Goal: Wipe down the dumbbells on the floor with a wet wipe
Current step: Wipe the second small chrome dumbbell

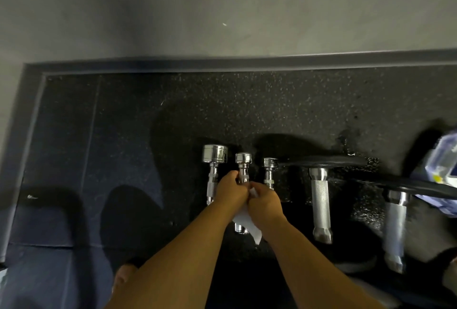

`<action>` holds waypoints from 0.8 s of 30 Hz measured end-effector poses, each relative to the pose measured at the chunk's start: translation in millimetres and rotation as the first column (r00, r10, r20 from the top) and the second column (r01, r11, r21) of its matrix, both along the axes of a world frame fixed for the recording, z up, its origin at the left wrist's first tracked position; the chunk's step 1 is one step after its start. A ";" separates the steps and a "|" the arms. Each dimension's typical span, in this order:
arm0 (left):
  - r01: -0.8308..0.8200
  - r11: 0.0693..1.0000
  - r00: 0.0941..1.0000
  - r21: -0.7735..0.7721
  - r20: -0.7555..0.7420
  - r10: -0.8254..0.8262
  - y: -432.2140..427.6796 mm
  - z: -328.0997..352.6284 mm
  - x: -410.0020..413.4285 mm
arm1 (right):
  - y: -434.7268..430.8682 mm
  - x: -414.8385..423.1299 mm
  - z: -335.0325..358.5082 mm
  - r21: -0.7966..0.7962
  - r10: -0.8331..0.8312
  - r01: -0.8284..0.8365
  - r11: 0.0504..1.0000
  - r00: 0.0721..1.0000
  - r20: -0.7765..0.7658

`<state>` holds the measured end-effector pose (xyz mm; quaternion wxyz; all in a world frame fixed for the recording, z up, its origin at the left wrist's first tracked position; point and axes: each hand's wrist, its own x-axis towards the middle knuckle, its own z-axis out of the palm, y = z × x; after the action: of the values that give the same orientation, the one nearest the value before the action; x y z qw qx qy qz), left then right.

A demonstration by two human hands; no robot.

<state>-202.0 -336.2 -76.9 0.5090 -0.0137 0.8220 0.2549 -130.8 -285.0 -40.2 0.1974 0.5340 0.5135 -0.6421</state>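
Observation:
Three small chrome dumbbells lie side by side on the dark rubber floor: the left dumbbell [214, 160], the middle dumbbell [243, 160] and the right dumbbell [270, 169]. My left hand [231, 191] is wrapped around the middle dumbbell's handle. Close beside it, my right hand [265, 206] grips a white wet wipe [248, 224] against the same handle; the wipe hangs down below both hands. The handle's middle is hidden by my hands, and its near end [241, 229] shows under the wipe.
Two larger knurled steel handles [320, 203] [395, 224] lie to the right, under a black cable or bar [329, 160]. A blue and white wipes pack [444, 160] sits at the far right edge. A grey wall and skirting [222, 64] run behind. Open mat lies left.

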 end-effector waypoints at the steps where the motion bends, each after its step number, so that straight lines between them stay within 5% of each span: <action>1: 0.003 1.000 1.000 -0.006 -0.012 -0.003 -1.0 -2.7 -0.8 | -0.5 -1.2 -3.1 -0.011 -0.001 0.001 1.000 1.000 0.002; 24: 0.194 0.980 0.938 -0.043 -0.286 -0.198 -3.5 -16.3 0.8 | -6.8 -7.5 -25.4 0.029 0.045 -0.047 0.998 0.996 0.082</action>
<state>-201.2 -339.7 -93.3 0.4064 0.1018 0.8866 0.1962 -138.3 -291.8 -65.6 0.2246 0.5508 0.5271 -0.6070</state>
